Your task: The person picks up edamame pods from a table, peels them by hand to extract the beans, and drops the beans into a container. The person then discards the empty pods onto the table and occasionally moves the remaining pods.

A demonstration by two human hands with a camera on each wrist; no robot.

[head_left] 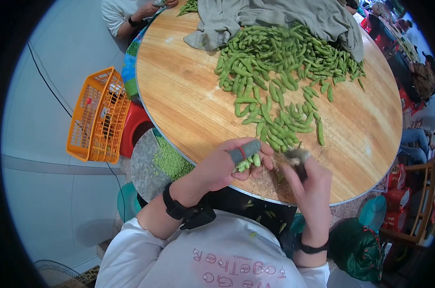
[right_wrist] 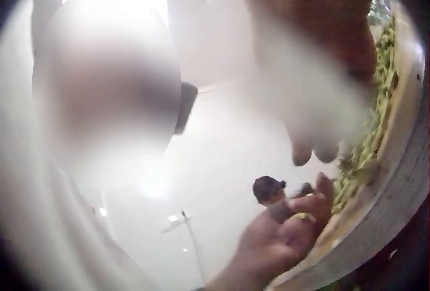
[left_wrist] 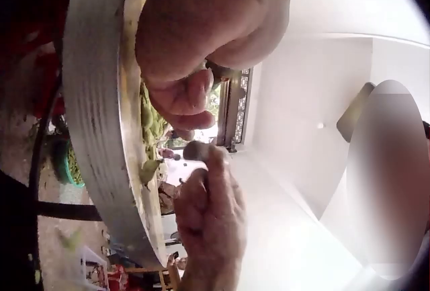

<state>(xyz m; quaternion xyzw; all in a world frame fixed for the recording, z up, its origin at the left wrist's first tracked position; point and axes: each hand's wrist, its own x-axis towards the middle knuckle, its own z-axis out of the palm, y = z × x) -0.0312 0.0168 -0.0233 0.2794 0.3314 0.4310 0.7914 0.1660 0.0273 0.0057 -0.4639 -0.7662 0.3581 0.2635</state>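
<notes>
In the head view my left hand [head_left: 232,163] curls round several shelled green beans [head_left: 248,163] near the table's front edge; a grey cover with a red band wraps its thumb. Close on its right, my right hand [head_left: 308,185] has bent fingers and a dark grey cover on a digit; blur hides whether it pinches anything. A heap of green pods [head_left: 275,57] spreads beyond both hands, the nearest pods almost at the fingers. The left wrist view shows the right hand [left_wrist: 211,217] facing the left. In the right wrist view the left hand [right_wrist: 282,237] holds something green.
A grey cloth [head_left: 275,14] partly covers the pods at the back of the round wooden table [head_left: 174,86]. Left of it are an orange basket [head_left: 95,115], a red stool [head_left: 133,127] and shelled beans [head_left: 172,161] below the edge. Another person's hands show at the upper left.
</notes>
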